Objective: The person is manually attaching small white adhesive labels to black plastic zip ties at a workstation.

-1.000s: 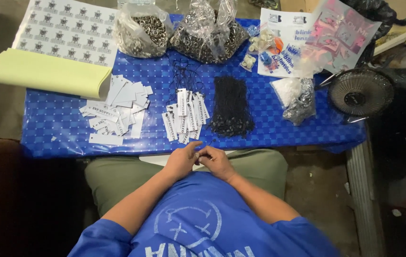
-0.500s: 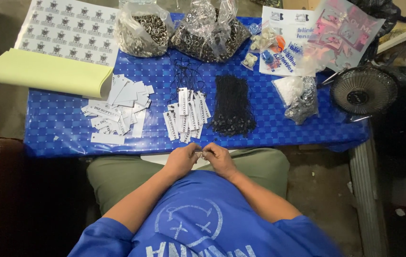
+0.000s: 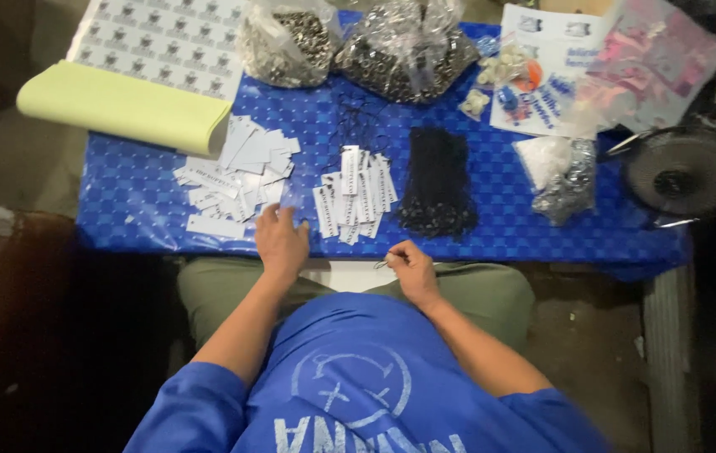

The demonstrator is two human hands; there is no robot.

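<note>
Loose white tags [image 3: 236, 180] spread on the blue bench [image 3: 123, 210], left of centre, some overlapping. Left hand [image 3: 281, 243] reaching onto the near edge of that spread, fingers open and extended, touching or just above the nearest tags; nothing gripped yet as far as can be seen. Right hand [image 3: 412, 267] held near the bench's front edge, fingers pinched together on something small and thin, likely a short cord or pin, too blurred to tell.

Best handled, probably, by sliding one single tag free with a fingertip rather than pinching into the heap, to avoid lifting two at once, while keeping the pinched piece steady and close.

Just right of the left hand, a second cluster of tags with cords [image 3: 356, 195]; beside that, a bundle of black cords [image 3: 436, 184]. Further back, two clear bags of small metal parts [image 3: 358, 46], a pale yellow roll [image 3: 119, 105], printed sheets [image 3: 165, 38]. At far right, a small fan [image 3: 683, 172].
</note>
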